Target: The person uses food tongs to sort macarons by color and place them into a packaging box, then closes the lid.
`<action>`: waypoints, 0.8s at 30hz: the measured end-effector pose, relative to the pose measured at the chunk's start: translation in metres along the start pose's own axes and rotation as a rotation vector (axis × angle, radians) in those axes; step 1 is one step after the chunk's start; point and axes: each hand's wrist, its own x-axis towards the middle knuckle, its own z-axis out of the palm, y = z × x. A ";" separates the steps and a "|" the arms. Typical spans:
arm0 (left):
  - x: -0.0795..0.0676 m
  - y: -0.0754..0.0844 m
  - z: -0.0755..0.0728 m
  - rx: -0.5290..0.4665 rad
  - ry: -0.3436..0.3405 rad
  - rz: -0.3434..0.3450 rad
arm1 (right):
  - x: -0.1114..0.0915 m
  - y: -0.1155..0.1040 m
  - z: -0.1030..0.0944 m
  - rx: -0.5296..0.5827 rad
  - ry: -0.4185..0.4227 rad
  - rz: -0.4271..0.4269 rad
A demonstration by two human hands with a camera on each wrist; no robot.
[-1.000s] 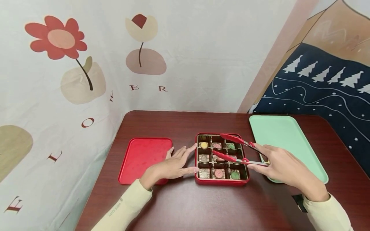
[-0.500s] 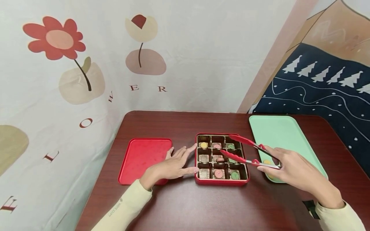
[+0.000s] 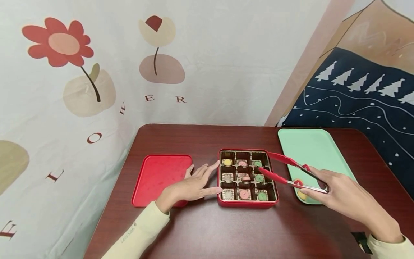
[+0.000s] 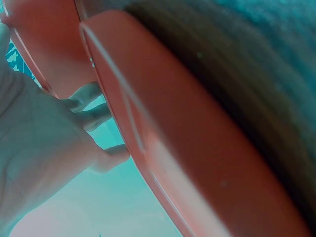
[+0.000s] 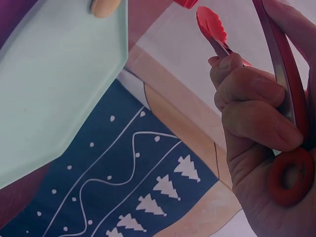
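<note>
My left hand (image 3: pixel 192 185) has its fingers spread, with thumb and fingertips against the left side of a red tin (image 3: pixel 247 204) divided into compartments. Inside lie macarons: a yellow one (image 3: pixel 228 162) at back left, pink ones (image 3: pixel 244 194) down the middle column and green ones (image 3: pixel 262 196) down the right. The centre macaron (image 3: pixel 245 178) is tilted. Two left compartments hold no macaron. My right hand (image 3: pixel 346 196) grips red-tipped tongs (image 3: pixel 275 176); their jaws are spread over the tin's right edge with nothing between. In the right wrist view, fingers curl round the tongs' handle (image 5: pixel 284 69).
A mint-green tray (image 3: pixel 310 144) lies to the right, with yellow macarons (image 3: pixel 302 194) at its near left corner, partly behind the tongs. The flat red lid (image 3: pixel 161 176) is left of the tin, beneath my left hand. A printed cloth (image 3: pixel 220 72) hangs behind the table.
My right hand has moved right with the tongs, away from the tin's middle toward the green tray, uncovering the centre and right-hand macarons. My left hand stays against the tin.
</note>
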 end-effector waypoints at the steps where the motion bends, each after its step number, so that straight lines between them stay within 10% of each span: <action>1: 0.000 0.000 0.000 0.000 0.000 0.000 | -0.001 0.001 0.000 -0.005 0.006 0.002; 24: 0.000 -0.001 0.000 -0.002 0.000 0.013 | -0.029 0.026 -0.006 -0.057 0.010 0.087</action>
